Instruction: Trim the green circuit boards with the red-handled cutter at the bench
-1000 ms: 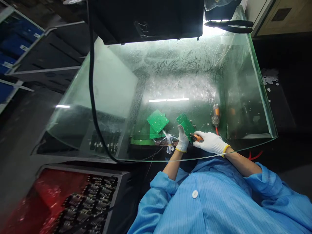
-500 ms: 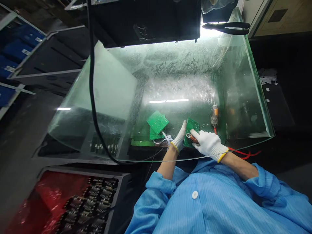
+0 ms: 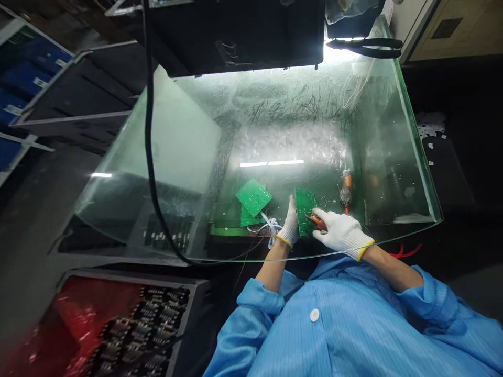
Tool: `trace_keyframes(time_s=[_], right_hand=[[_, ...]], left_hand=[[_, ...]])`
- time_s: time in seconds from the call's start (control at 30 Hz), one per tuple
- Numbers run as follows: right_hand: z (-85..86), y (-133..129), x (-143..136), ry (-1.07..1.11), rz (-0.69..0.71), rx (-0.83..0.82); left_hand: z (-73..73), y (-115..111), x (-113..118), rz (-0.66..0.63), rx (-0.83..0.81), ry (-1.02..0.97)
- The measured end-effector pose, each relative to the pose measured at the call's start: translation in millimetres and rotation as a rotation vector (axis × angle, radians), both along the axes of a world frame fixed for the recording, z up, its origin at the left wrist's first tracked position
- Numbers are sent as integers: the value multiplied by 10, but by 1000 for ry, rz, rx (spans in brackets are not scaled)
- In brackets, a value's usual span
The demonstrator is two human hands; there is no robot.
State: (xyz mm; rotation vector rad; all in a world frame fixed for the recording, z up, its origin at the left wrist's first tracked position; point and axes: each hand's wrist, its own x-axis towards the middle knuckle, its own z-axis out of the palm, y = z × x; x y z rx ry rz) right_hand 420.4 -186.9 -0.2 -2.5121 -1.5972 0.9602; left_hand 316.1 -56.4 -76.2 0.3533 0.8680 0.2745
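Both hands wear white gloves and lie under the clear glass cover. My left hand (image 3: 290, 225) holds a green circuit board (image 3: 304, 204) by its left side, the board tilted up. In my right hand (image 3: 340, 230) is an orange-handled cutter (image 3: 317, 221), its tip against the face of that board. Left of my left hand, another green board (image 3: 254, 197) lies across a further green board (image 3: 248, 218). A bundle of white cord (image 3: 272, 226) rests between those boards and my left wrist. An orange and grey tool (image 3: 346, 189) lies to the right, behind my right hand.
A glass cover (image 3: 416, 141) spans the work area, with black pliers (image 3: 365, 47) at its top right. A black cable (image 3: 149, 136) hangs down the left. At the lower left, a grey tray (image 3: 198, 293) holds small black boards and red plastic (image 3: 86, 309).
The held board has turned so more of its face shows. My right hand and the cutter have shifted slightly right, and the cutter's jaws look closer together.
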Motion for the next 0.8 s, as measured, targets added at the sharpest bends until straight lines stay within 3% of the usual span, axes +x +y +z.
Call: trace_keyframes(time_s=[0.17, 0.37, 0.63, 0.8], right_hand=[[-55, 47, -22, 23, -59, -113], [-98, 90, -42, 7, -17, -126], [-141, 107, -47, 19, -2, -127], [-164, 105, -29, 38, -21, -143]], left_hand=[[-90, -114, -40, 238, 87, -65], [-186, -213, 3, 352, 114, -64], [-409, -222, -26, 285, 93, 67], [-499, -235, -50, 266, 68, 32]])
